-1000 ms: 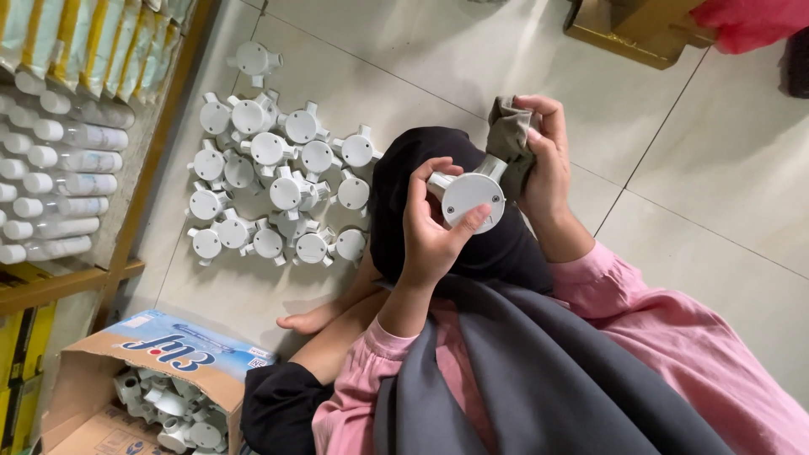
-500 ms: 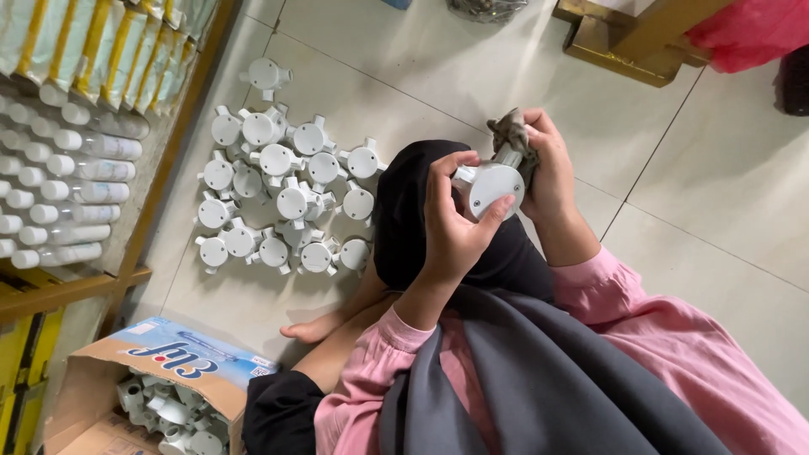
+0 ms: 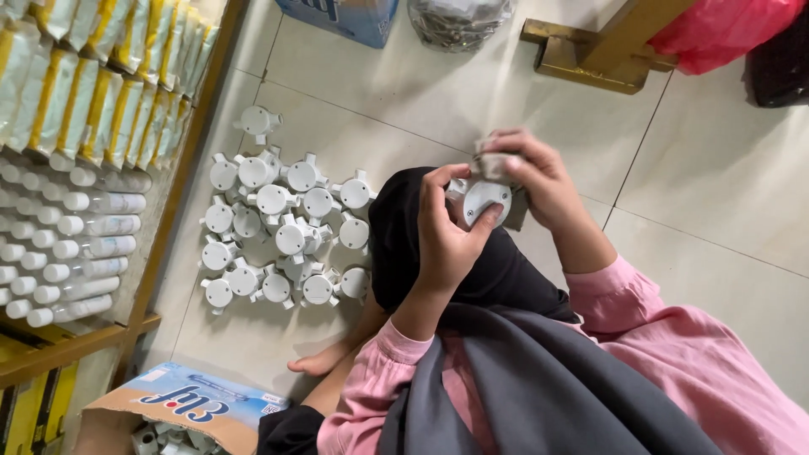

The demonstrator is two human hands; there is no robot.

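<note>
Above the lap, white round box (image 3: 484, 200) — pinched by left fingers (image 3: 438, 190), right fingers (image 3: 514, 164) curled on top.

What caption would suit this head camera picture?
Left hand holds a round white fitting while the right hand wipes it with a cloth.

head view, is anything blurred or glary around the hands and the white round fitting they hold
In the head view, the right hand and the grey cloth it presses on the white round plastic fitting are smeared by motion; the left hand is sharper; the cluster of white fittings on the floor is crisp; the lighting is soft and even, with a mild sheen on the pale floor tiles.
</note>
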